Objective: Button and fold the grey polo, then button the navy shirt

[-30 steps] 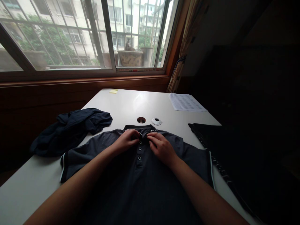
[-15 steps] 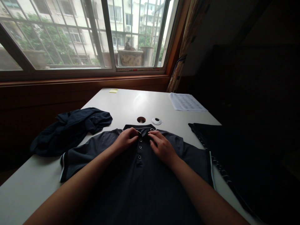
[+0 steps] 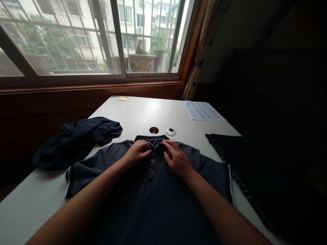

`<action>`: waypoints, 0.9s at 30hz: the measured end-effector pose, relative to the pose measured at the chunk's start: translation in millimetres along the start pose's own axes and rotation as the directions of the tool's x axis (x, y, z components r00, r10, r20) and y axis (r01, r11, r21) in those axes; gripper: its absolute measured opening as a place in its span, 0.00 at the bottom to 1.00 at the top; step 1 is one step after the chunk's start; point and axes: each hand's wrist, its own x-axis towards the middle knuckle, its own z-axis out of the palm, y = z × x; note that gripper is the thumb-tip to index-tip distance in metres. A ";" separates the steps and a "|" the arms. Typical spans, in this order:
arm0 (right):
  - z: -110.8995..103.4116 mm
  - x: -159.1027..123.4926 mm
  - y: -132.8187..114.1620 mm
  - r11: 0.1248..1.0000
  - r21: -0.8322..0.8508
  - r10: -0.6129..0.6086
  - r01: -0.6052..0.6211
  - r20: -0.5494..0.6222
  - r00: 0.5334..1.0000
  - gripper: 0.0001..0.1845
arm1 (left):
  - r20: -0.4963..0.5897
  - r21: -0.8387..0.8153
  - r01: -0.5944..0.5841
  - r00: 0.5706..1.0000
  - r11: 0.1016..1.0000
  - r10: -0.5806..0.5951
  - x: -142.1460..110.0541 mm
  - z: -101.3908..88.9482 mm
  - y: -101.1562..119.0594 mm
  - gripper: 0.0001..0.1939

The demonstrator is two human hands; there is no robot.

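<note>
A dark grey polo shirt [image 3: 143, 200] lies face up on the white table [image 3: 138, 112], collar toward the window. Three buttons run down its placket [image 3: 152, 161]. My left hand [image 3: 138, 152] rests curled on the left collar flap, fingers pinched on the fabric beside the top button. On the right collar flap my right hand [image 3: 176, 158] has its fingers pressed on the cloth close to the placket. Both forearms lie across the shirt's chest.
A crumpled dark garment [image 3: 76, 139] lies at the table's left edge. Another dark folded cloth [image 3: 230, 149] lies at the right. A cable hole [image 3: 154, 130] and its white cap [image 3: 170, 131] sit behind the collar. Printed paper [image 3: 203, 111] and a yellow note [image 3: 123, 99] lie farther back.
Both hands have shifted slightly at the collar. The right hand's fingers have slid a little up toward the collar edge. The shirt has not moved.
</note>
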 end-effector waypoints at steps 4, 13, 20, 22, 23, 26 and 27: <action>-1.3 0.2 2.4 0.998 -0.011 0.063 -0.063 -0.042 0.997 0.28 | -0.002 0.004 -0.008 1.000 1.000 0.008 -0.4 1.4 -2.4 0.03; -0.7 -0.9 0.4 0.998 -0.041 -0.051 0.053 0.028 0.998 0.17 | -0.003 0.010 -0.012 1.000 1.000 0.012 -1.3 0.0 -3.0 0.03; -2.7 1.7 2.6 1.000 0.003 0.027 -0.027 -0.058 0.998 0.06 | -0.007 0.017 -0.033 0.999 0.999 0.033 -1.7 1.4 -6.3 0.05; -3.2 1.8 2.4 0.999 0.008 0.049 -0.049 -0.059 0.997 0.06 | -0.008 0.025 -0.037 0.999 0.999 0.037 -1.9 1.7 -6.5 0.05; -3.3 1.8 2.4 0.998 0.007 0.058 -0.057 -0.059 0.997 0.06 | -0.008 0.028 -0.039 0.999 0.999 0.039 -2.0 1.9 -6.5 0.05; -3.0 1.6 3.0 0.997 0.008 0.076 -0.075 -0.064 0.995 0.06 | 0.003 0.035 -0.046 0.999 0.998 0.046 -2.5 1.9 -6.1 0.06; -2.9 1.6 3.2 0.997 0.009 0.080 -0.079 -0.068 0.995 0.06 | 0.007 0.038 -0.051 0.999 0.998 0.051 -2.6 1.8 -5.9 0.06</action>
